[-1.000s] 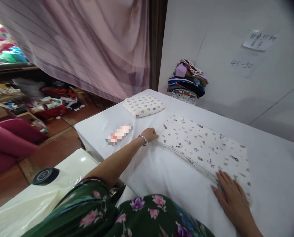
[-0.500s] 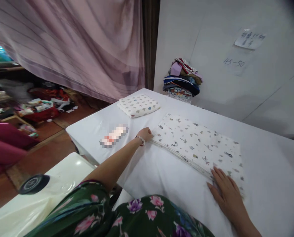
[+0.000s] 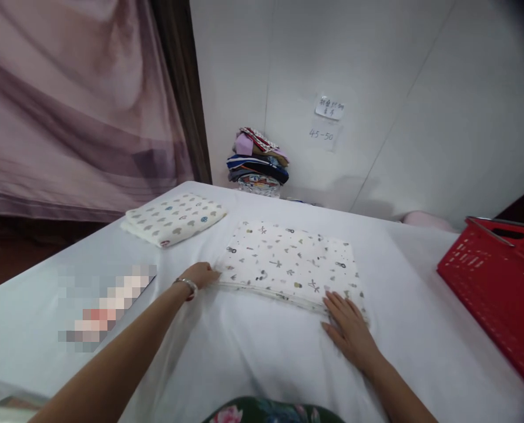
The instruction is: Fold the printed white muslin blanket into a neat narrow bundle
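Note:
A white folded cloth [image 3: 288, 258] printed with small grey and green motifs lies flat on the white-covered table. At its near left corner, my left hand [image 3: 199, 274] is closed, fingers pinched at the fabric's edge; a bracelet circles that wrist. My right hand [image 3: 349, 327] rests on the near right corner, fingers stretched out over the cloth and thumb off its front edge. Several layers show along that front edge. To the left, farther back, sits a second folded cloth [image 3: 176, 218], cream with grey mushroom-like shapes.
A red plastic basket [image 3: 491, 282] stands at the right of the table [image 3: 253, 364]. A blurred-out flat object [image 3: 112, 305] lies at the left. Behind the table are a stack of folded fabrics [image 3: 258, 158], a wall with paper notes [image 3: 326, 120] and a pinkish curtain [image 3: 81, 106].
My view has turned to the right, bringing the red basket into sight. Both hands keep their places on the cloth's near corners, and the cloth looks unmoved.

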Motion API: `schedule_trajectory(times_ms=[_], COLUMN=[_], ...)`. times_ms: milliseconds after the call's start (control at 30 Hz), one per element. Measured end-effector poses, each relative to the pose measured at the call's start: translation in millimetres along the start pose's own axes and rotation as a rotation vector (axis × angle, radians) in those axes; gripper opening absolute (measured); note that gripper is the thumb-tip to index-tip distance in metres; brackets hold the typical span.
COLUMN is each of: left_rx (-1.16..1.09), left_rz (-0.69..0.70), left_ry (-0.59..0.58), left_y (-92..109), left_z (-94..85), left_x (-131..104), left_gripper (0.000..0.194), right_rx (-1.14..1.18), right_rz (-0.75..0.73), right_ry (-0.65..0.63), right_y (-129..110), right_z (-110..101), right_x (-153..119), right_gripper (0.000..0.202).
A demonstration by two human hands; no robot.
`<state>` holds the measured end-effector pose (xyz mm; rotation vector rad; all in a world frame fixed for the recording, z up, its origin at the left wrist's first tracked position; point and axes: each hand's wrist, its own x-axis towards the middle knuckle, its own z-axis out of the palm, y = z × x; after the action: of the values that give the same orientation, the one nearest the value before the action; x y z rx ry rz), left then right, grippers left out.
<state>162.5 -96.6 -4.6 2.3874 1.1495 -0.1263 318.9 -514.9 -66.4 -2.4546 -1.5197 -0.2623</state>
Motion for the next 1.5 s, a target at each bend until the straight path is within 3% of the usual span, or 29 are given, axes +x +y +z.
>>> schedule_trajectory(times_ms=[167, 333, 467, 567, 733, 800, 900, 1000, 1100, 1233, 1300, 1400, 1500], left_rx=[-0.082, -0.096, -0.160, -0.222, -0.280, -0.290, -0.271, -0.240, -0.239, -0.244, -0.257, -0.259, -0.262], left_rz=[-0.004, -0.028, -0.033, -0.047, -0.042, -0.029, 0.007, 0.051, 0.067, 0.060, 0.064, 0.068, 0.070], left_ry=[-0.010, 0.071, 0.080, 0.083, 0.104, 0.115, 0.145, 0.159, 0.152, 0.115, 0.099, 0.090, 0.077], left_y=[-2.4, -4.3, -8.1, -13.2, -16.4, -16.9, -19.1, -22.1, -23.8, -25.8, -27.2, -28.1, -27.3], left_z=[-2.0, 5.2, 10.1, 13.5, 17.3, 18.3, 20.5, 22.6, 23.0, 22.9, 23.0, 22.1, 19.5], left_x=[-10.6, -19.5, -19.4, -19.0, -23.2, -25.5, -27.5, -28.8, -30.0, -28.4, -26.6, -25.9, -27.4], left_gripper=[0.015, 0.011, 0.012, 0.014, 0.017, 0.016, 0.015, 0.014, 0.014, 0.015, 0.016, 0.016, 0.015], right_rx=[0.014, -0.020, 0.018, 0.121, 0.421, 0.469, 0.402, 0.306, 0.332, 0.253, 0.156, 0.102, 0.130], right_rz=[0.004, -0.020, 0.006, 0.004, -0.168, -0.247, -0.288, -0.239, -0.234, -0.245, -0.175, 0.004, 0.071], right_ry=[0.007, -0.035, -0.074, -0.112, -0.282, -0.343, -0.420, -0.511, -0.559, -0.358, -0.282, -0.379, -0.490], right_y=[-0.8, 7.2, 9.8, -13.0, -89.7, -112.8, -124.2, -117.3, -107.6, -84.4, -64.0, -33.0, -13.5], right_z=[-1.0, 1.7, -4.9, -20.4, -45.4, -41.8, -17.1, 10.6, 15.7, 4.4, 8.1, 26.5, 41.6], right_x=[-1.4, -4.0, 8.1, 41.4, 137.7, 173.5, 206.7, 216.9, 221.7, 238.9, 248.7, 259.1, 264.1], right_gripper=[0.054, 0.054, 0.051, 0.053, 0.056, 0.061, 0.066, 0.068, 0.069, 0.069, 0.070, 0.075, 0.080])
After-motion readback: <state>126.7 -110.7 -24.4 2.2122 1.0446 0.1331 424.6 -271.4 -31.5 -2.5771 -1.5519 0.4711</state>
